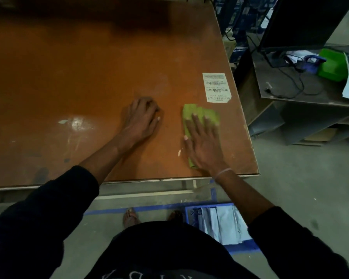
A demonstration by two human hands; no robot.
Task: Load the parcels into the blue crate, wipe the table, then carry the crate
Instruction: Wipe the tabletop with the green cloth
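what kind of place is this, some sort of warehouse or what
Probably a parcel sorting or dispatch area. A barcoded shipping label is stuck on the worn orange table, a blue crate of white parcels sits on a bare concrete floor marked with blue tape.

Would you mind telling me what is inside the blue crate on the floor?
The blue crate holds white and grey parcels standing side by side. Its near right part is hidden by the person's right sleeve, so the bottom cannot be seen.

Table (69,77) top open left and far — only stuck label (217,87) near right edge, flat.
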